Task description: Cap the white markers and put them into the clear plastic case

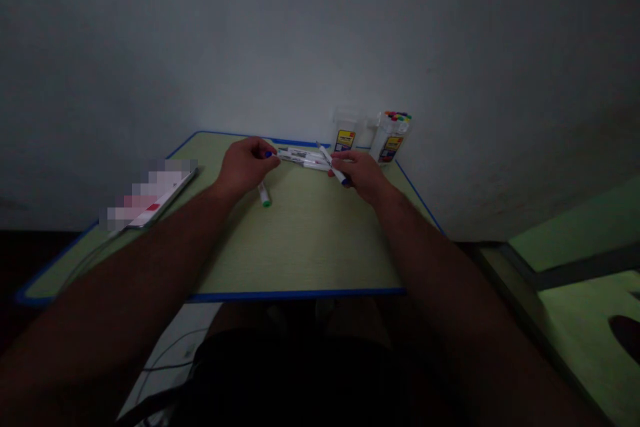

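Note:
My right hand [364, 172] is closed on a white marker [338, 175], held at a slant. Its dark blue end points down toward me, and its narrow tip points up and left. The fingers of my left hand [247, 163] pinch a small dark blue piece [269, 155] that looks like a marker cap; the fingers partly hide it. Between the hands, several white markers [303, 157] lie in a loose pile on the table. Below my left hand lies another white marker with a green end [265, 197], its upper part hidden by that hand.
A clear plastic box [346, 121] with a yellow and dark label stands behind my right hand. Beside it, a second clear box [393, 140] holds upright markers with coloured ends. A flat device [163, 199], partly blurred, sits on the left of the blue-edged table [310, 253]. A wall rises behind.

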Available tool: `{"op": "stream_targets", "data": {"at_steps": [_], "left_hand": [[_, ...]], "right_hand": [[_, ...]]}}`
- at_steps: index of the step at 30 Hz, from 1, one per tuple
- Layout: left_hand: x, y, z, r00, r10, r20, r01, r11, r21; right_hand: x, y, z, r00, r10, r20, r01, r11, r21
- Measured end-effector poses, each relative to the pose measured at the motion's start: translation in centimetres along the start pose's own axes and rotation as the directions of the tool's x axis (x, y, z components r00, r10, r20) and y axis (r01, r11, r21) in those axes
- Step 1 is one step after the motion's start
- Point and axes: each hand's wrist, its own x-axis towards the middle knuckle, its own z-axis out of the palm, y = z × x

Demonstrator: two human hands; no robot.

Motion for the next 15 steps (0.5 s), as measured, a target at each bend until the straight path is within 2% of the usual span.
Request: {"op": "stream_targets", "data": {"at_steps": [5, 12, 15], "left_hand": [[0.0, -0.07, 0.05, 1.0, -0.008, 0.006, 0.008, 1.0, 0.003], [0.01, -0.11, 0.21, 0.999, -0.029, 0.033, 0.03, 0.999, -0.025], [0.0, 0.0, 0.26, 0.998, -0.046, 0.042, 0.049, 0.996, -0.076]], "right_hand": [[-0.17, -0.04, 0.12, 0.999, 0.027, 0.04, -0.03, 0.996, 0.082], [-0.45, -0.28, 0.24, 0.998, 0.038, 0.048, -0.041, 0.998, 0.046], [-0.28, 0.04, 0.16, 0.999, 0.005, 0.053, -0.006, 1.0, 0.014]]}}
